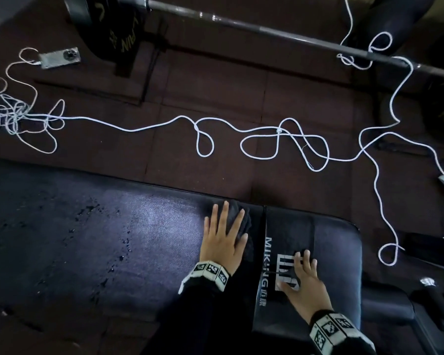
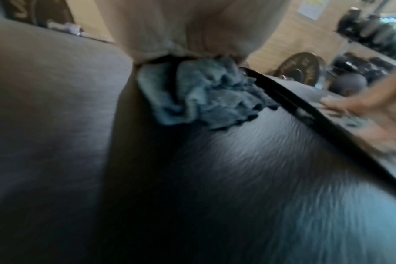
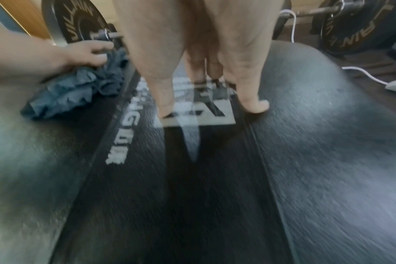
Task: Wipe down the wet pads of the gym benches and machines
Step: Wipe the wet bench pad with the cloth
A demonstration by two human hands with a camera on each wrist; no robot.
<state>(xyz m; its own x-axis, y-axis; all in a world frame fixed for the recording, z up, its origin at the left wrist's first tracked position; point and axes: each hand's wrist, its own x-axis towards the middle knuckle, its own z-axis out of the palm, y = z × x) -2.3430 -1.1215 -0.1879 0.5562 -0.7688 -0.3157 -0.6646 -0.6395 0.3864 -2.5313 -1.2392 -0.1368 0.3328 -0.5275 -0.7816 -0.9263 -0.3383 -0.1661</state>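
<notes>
The long pad [image 1: 92,234] of the bench lay left of the seam [image 1: 264,252], and droplets [image 1: 87,210] were scattered over its left stretch, well away from that seam. Just left of the seam, the left hand [image 1: 222,240] pressed flat on a bunched dark blue-grey cloth [image 2: 206,100], fingers straight and spread, the cloth spilling out from under them against the seam. To do this step well, the hand would probably need to keep its palm weight on the cloth and draw it in long overlapping passes away from the seam toward the droplets (a bunched cloth covers little, so flattening it might help). Right of the seam, the right hand [image 1: 304,285] rested on the short pad [image 1: 336,242] over its printed logo [image 3: 192,110], fingers straight and spread, holding nothing, likely bracing. Beyond the seam on the floor ran a white cable [image 1: 149,126].
</notes>
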